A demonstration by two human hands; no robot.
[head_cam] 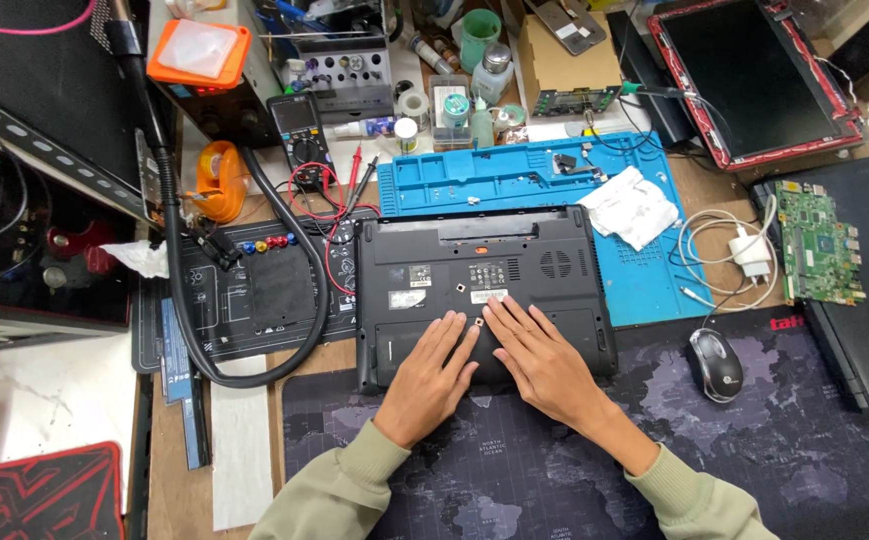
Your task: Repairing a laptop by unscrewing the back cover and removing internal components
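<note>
I've got left hand (433, 372) and right hand (543, 358) flat, open-palmed, gripping nothing, on the upturned laptop (483, 262): stiff, heavyish, smooth plastic, best lifted by its side edges.

A wooden workbench (255, 470) carries a dark world-map desk mat (775, 450) along its front edge. Behind it lie a blue repair mat (645, 280), mid-bench, and a black mat (255, 300) toward the left edge.

You have one view only, from the camera on your head, looking almost straight down at the workbench from close above. Your forearms enter from the bottom edge, and the upturned laptop (483, 290) sits near centre. No second view shares the scene.
</note>
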